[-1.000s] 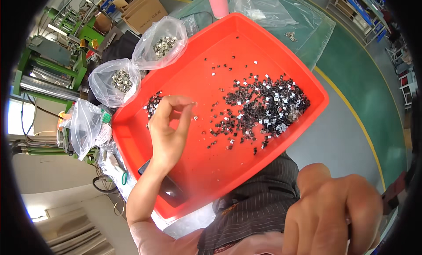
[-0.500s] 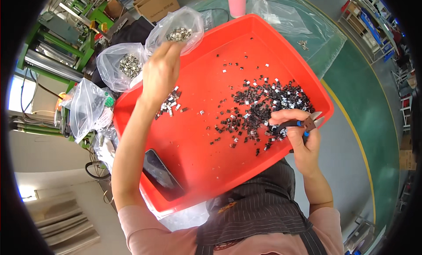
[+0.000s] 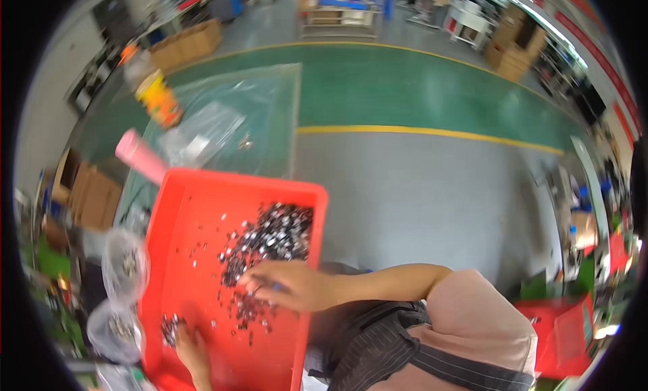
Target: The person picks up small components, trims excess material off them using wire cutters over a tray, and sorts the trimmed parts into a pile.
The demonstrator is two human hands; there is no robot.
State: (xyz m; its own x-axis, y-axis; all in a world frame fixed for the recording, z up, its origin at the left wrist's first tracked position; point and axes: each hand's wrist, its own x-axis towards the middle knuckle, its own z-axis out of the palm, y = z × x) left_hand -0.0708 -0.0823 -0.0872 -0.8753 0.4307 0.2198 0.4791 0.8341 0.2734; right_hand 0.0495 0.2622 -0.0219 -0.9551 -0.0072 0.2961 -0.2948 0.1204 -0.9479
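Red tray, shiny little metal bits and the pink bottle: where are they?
Red tray (image 3: 192,215), head view, bare floor of tray.
Metal bits (image 3: 273,232), head view, middle of pile.
Pink bottle (image 3: 138,155), head view, its side.

head cam: on my head, left of pair | faces down and forward over my red tray (image 3: 202,183) | near my hands, floor (image 3: 432,182) beyond | one view, nothing shared

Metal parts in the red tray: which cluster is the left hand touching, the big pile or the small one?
The small cluster at the tray's near left corner, by the left hand. The big pile lies under the right hand.
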